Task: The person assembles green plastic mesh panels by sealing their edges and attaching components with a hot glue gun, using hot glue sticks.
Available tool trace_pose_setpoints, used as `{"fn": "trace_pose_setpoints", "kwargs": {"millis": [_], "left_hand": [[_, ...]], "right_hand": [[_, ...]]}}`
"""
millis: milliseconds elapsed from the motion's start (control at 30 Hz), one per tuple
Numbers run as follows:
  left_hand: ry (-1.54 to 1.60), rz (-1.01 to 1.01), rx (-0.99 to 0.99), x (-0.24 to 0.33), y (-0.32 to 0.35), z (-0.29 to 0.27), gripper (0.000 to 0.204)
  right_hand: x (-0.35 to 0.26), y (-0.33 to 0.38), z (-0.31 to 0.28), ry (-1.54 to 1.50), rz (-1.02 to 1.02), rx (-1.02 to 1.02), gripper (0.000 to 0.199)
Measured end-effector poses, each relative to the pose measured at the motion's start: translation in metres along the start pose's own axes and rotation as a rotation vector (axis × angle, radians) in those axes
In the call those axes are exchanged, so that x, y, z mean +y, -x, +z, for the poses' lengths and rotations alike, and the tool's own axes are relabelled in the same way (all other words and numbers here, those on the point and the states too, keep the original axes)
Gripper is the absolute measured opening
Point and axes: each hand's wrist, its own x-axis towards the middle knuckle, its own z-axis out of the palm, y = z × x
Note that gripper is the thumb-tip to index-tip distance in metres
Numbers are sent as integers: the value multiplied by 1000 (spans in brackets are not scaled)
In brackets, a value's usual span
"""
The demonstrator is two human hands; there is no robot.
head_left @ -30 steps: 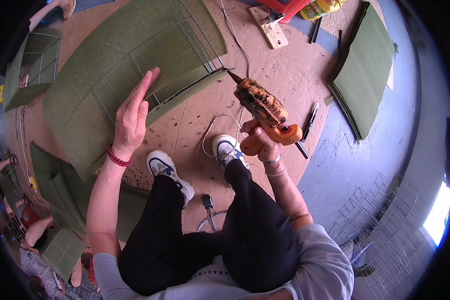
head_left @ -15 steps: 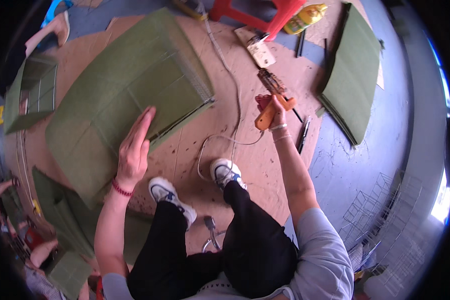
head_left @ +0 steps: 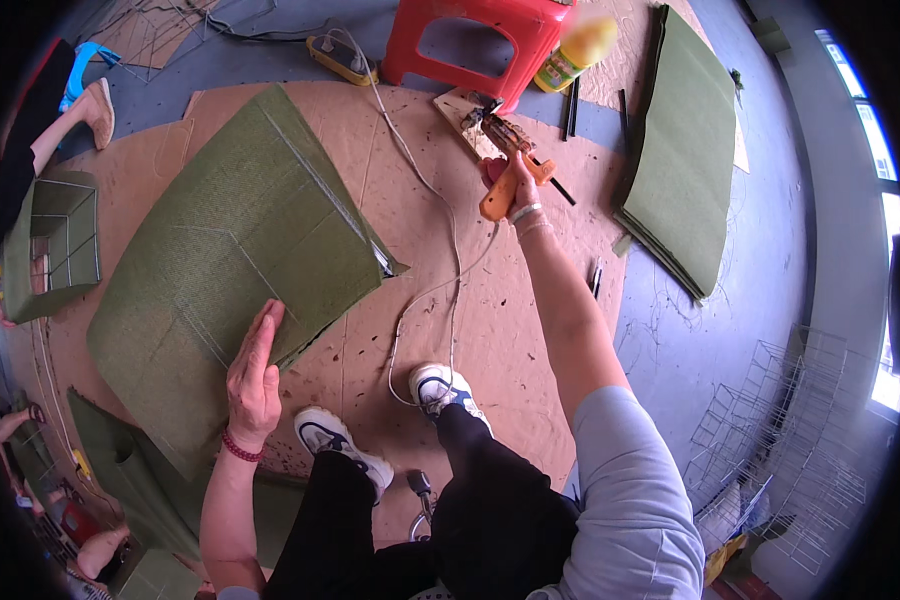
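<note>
"Where's the green fabric-covered wire frame (head_left: 240, 245)?"

"On the cardboard (head_left: 400, 330), left of centre, just beyond the wearer's feet. The left hand (head_left: 254, 395) is at its near edge, fingers straight and pressed together, the thumb close alongside. From here I can't tell how firmly it touches."

"And the right hand (head_left: 521, 188)?"

"Reaching farther out, fingers curled around the handle of the orange glue gun (head_left: 497, 203). Its dark, crusted front end is over the wooden board (head_left: 454, 106), though I can't see whether it rests there. A white cord (head_left: 455, 250) loops back across the cardboard toward the right sneaker (head_left: 440, 388)."

"What's past the board?"

"A red plastic stool (head_left: 403, 40), with a yellow bottle (head_left: 558, 70) just to its right. Farther right lies a stack of green panels (head_left: 682, 150), and nearer, some wire grids (head_left: 770, 440) near the wall."

"Anyone on the left?"

"A co-worker's foot (head_left: 101, 115) at the far side, near a green wire-framed box (head_left: 82, 240)."
</note>
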Motion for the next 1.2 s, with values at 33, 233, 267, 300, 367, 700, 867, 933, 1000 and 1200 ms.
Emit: {"fn": "trace_pose_setpoints", "kwargs": {"millis": [33,233,267,300,367,700,867,933,1000,1200], "left_hand": [[-3,2,-2,0,-1,1,46],[2,12,17,0,0,1,45],[-18,54,15,-1,0,1,46],[-37,78,6,-1,-1,2,46],[-92,121,9,-1,-3,3,49],[-349,267,6,4,-1,7,66],[-507,340,163,1,8,12,46],[-486,366,195,-1,11,12,35],[-459,406,222,-4,13,13,33],[-432,534,136,-9,15,10,31]], "right_hand": [[4,-10,-5,55,-17,84,42],[-24,19,8,1901,-212,528,53],[-32,40,26,1848,-330,474,51],[-39,63,49,1565,-330,313,52],[-43,122,102,1159,-244,-5,55],[-59,250,274,1086,-55,-426,30],[-46,266,265,1044,-186,-307,29],[-38,270,258,1051,-174,-168,26],[-31,274,252,1030,-179,-136,25],[-8,278,241,1042,-348,-17,25]]}}
